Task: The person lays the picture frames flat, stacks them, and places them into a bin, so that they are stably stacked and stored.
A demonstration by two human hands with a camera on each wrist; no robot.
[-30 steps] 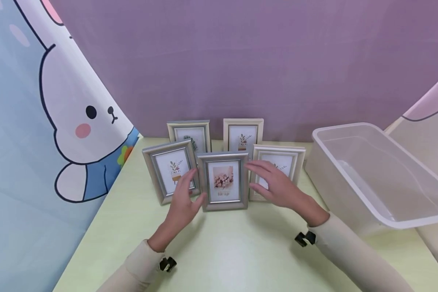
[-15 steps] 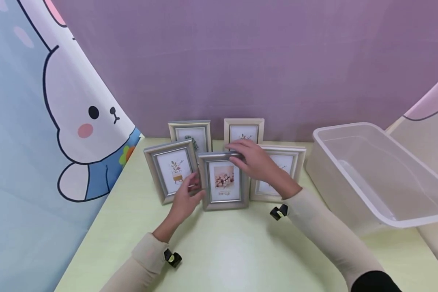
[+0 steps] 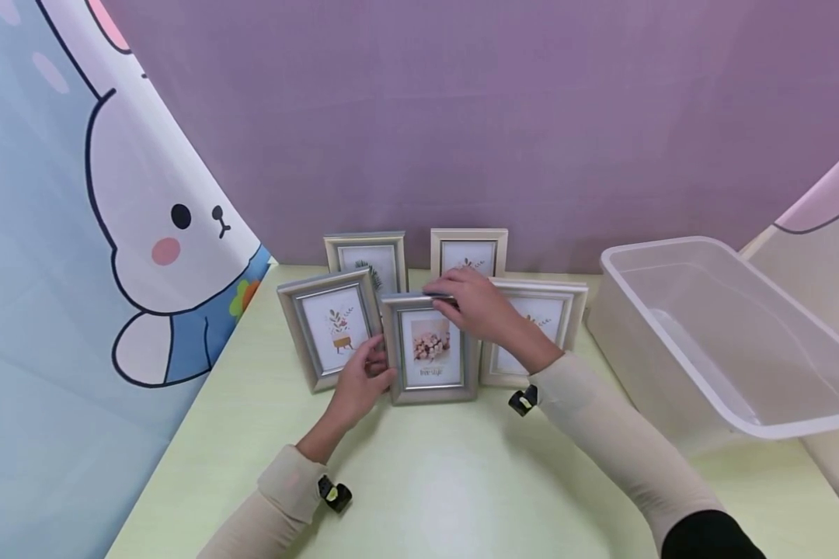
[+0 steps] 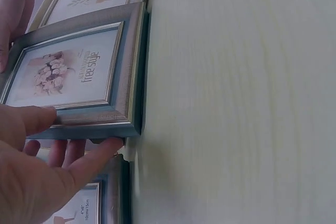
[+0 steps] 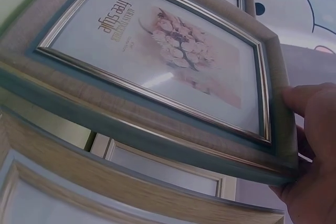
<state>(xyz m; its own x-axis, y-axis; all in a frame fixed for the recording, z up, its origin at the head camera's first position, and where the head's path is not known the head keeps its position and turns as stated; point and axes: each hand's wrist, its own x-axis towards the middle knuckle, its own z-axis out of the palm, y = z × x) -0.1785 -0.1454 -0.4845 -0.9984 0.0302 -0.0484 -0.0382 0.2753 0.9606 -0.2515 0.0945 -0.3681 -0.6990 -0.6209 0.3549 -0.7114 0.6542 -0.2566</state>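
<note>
A picture frame (image 3: 429, 349) with a pink flower print stands upright, front and middle of a group of frames. My right hand (image 3: 485, 310) grips its top edge, thumb in front and fingers behind, as the right wrist view shows on the frame's edge (image 5: 286, 129). At its left side, my left hand (image 3: 359, 386) pinches the border, the thumb (image 4: 39, 119) on the front and the other fingers round behind. Left of it leans a frame (image 3: 332, 326) with a potted plant print, partly behind the left fingers. To the right, a pale frame (image 3: 573, 310) is partly covered by my right hand.
Two more frames stand at the back, one with a green leaf print (image 3: 365, 252) and a cream one (image 3: 468, 234). A translucent plastic bin (image 3: 653, 357) stands on the table (image 3: 433, 481) at the right. A purple cloth (image 3: 419, 116) hangs behind.
My right hand has moved left from the frame's right side to its top edge and taken hold there. The left hand has closed in on the left border.
</note>
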